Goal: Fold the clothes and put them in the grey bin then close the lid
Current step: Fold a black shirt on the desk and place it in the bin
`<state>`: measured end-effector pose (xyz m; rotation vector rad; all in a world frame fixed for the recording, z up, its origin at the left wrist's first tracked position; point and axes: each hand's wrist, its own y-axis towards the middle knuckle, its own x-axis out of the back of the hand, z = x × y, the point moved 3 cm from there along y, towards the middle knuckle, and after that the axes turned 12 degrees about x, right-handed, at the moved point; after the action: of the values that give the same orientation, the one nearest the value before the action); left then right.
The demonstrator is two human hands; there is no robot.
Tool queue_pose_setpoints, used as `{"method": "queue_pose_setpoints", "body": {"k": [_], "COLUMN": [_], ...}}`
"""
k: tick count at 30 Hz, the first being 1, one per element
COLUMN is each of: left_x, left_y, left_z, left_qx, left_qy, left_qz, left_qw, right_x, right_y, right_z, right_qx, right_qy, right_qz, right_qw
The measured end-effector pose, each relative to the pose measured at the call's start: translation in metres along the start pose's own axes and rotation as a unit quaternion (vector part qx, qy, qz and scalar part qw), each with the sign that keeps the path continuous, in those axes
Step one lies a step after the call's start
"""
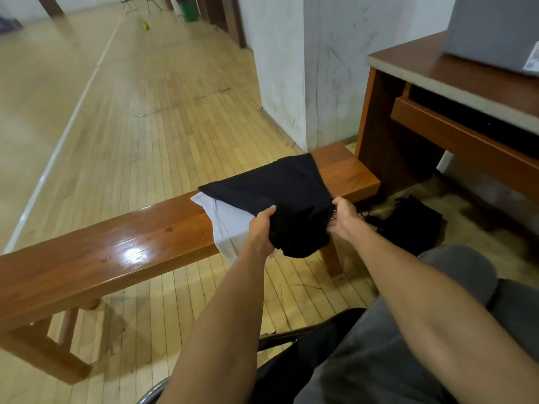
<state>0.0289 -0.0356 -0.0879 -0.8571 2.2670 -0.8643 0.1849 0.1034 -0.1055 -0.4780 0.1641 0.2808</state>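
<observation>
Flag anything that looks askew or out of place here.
The white garment lies skewed under the black garment, drooping off the near edge of the bench. A dark bundle sits on the floor beside it.

A black garment (277,193) lies over a white garment (227,220) on the wooden table (116,252). The left grip (261,228) and right grip (345,218) clutch its near edge, at 7 and 4 o'clock of the cloth. A grey bin (490,27) stands at 2 o'clock.

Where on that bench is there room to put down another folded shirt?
The long glossy brown wooden bench is bare left of the white cloth; a short bare patch right of the black garment. Crowded in between, where the left hand and right hand grip it.
</observation>
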Motion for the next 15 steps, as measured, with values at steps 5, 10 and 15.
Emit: {"method": "queue_pose_setpoints", "body": {"k": [5, 10, 15], "left_x": [-0.035, -0.051, -0.058], "left_y": [-0.017, -0.023, -0.018], "left_z": [-0.044, -0.08, -0.125], "left_qx": [-0.014, -0.016, -0.031], "left_qy": [-0.002, -0.011, 0.001], "left_qz": [0.037, 0.024, -0.023], "left_qw": [0.999, 1.0, 0.999], "right_x": [-0.014, -0.016, -0.041], "right_y": [-0.008, -0.014, -0.002], "right_z": [0.02, 0.054, 0.117], "right_qx": [-0.096, -0.139, -0.016], "right_qy": [-0.008, -0.257, -0.199], "right_qz": [0.113, 0.225, 0.127], "right_qw": [0.989, 0.93, 0.972]}}
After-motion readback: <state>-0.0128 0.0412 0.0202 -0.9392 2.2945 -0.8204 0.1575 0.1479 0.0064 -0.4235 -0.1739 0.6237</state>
